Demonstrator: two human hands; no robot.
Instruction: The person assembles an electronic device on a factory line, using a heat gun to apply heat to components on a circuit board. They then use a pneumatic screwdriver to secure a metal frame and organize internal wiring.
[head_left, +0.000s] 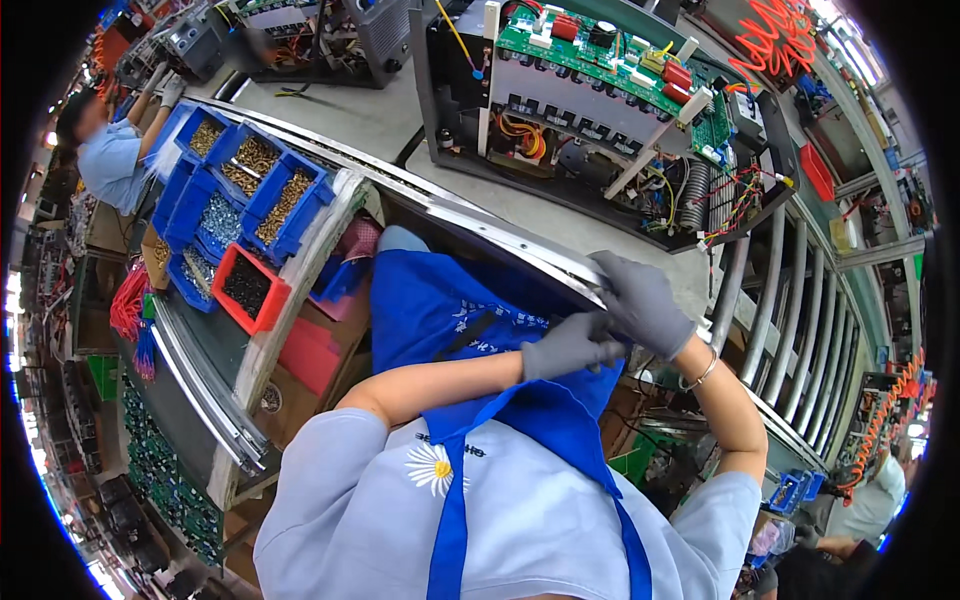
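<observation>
Both my hands wear grey gloves and meet in front of my blue apron, beside the edge of a metal rail. My left hand has bent fingers close under the right one. My right hand is curled, with its back toward me and its fingers by the rail. Whatever lies between the fingers is hidden. Beyond the rail stands an open machine housing, with a green circuit board on top and coloured wires inside.
At left, blue bins hold brass and silver screws; a red bin holds dark ones. Metal rollers run along the right. Another housing stands at the back. A co-worker is far left. Orange coiled hoses hang upper right.
</observation>
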